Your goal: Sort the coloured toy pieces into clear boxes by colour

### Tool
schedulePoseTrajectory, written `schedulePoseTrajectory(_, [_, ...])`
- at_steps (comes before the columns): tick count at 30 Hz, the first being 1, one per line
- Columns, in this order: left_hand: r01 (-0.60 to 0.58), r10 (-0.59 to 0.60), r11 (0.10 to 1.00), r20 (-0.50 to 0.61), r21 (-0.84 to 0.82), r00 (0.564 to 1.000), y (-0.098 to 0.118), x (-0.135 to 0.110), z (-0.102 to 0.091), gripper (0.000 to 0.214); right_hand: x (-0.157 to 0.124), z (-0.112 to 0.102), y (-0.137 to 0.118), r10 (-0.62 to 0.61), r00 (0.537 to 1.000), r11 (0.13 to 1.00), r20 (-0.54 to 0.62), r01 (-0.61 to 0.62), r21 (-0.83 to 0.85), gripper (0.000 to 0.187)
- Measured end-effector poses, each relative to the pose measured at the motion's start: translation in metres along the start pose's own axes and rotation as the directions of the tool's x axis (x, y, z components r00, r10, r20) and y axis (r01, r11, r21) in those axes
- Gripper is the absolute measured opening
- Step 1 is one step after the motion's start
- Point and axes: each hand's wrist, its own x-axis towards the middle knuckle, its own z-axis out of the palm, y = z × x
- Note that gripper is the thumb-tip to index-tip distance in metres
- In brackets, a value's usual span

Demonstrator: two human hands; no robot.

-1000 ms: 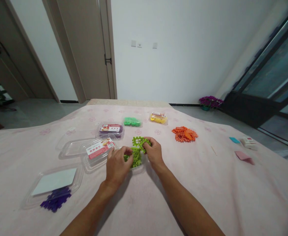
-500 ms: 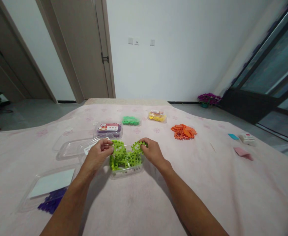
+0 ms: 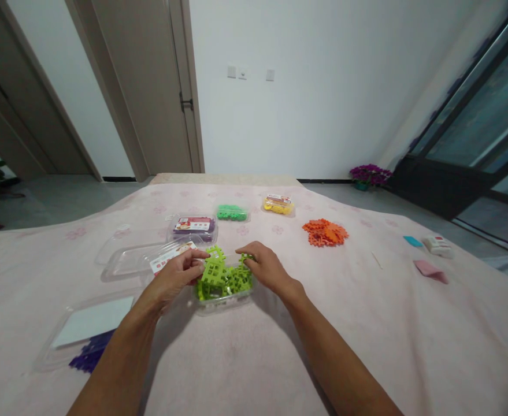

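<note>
A clear plastic box (image 3: pixel 225 303) in front of me holds a heap of lime-green notched interlocking pieces (image 3: pixel 238 281). At its left side, my left hand (image 3: pixel 180 276) has thumb and index finger at the edge of a tilted lime-green piece (image 3: pixel 214 273). My right hand (image 3: pixel 266 267) reaches over the right rim, its fingers bent around another lime-green piece (image 3: pixel 247 258), partly hidden. The index finger of that hand points out to the left.
Clear lids (image 3: pixel 128 263) lie left of the box. Nearer stands an open box (image 3: pixel 48 355) with a white card and dark purple pieces. Behind are boxes of purple (image 3: pixel 193 228), green (image 3: pixel 232 212) and yellow pieces (image 3: pixel 278 205). An orange pile (image 3: pixel 325 233) lies to the right.
The pieces at both hands have come lower, closer to the heap. My left hand has shifted slightly right, and my right index finger has stretched out to the left.
</note>
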Motion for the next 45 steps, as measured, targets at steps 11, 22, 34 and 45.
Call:
schedulePoseTrajectory(11, [-0.173,0.183,0.754,0.05,0.634,0.982,-0.019,0.002,0.018,0.028,-0.006,0.0,-0.026,0.069,0.958,0.946,0.277,0.025,-0.323,0.032])
schedulePoseTrajectory(22, [-0.246,0.436,0.504,0.002,0.828,0.9,-0.014,-0.004,0.03,0.023,-0.003,0.009,-0.01,0.032,0.999,0.998,0.041,-0.03,-0.05,0.046])
schedulePoseTrajectory(34, [-0.251,0.537,0.389,0.003,0.886,0.843,-0.038,0.013,0.026,0.033,-0.01,0.002,-0.023,-0.028,0.988,0.982,0.154,0.056,-0.181,0.034])
schedulePoseTrajectory(45, [-0.194,0.552,0.354,-0.037,0.915,0.833,-0.022,0.004,0.031,0.025,-0.008,0.001,-0.03,0.037,0.984,0.941,0.176,0.025,-0.338,0.026])
